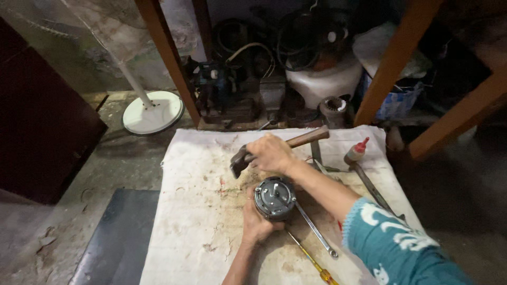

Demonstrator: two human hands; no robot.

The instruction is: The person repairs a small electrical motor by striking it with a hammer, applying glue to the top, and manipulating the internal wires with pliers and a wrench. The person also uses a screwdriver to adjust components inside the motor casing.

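Grey motor (274, 198) gripped by left hand (257, 220) | right hand (271, 152) clenches hammer (280, 149) (wooden handle)

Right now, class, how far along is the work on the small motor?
Done: the motor is out on the stained cloth, shaft up. In hand: the left hand steadies it; the right hand holds a hammer near its head. Left: the casing looks closed; spanner and screwdriver lie unused.

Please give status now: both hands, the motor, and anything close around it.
Right hand grips hammer above motor. Left hand holds round grey motor, shaft up. Spanner and screwdriver lie beside it.
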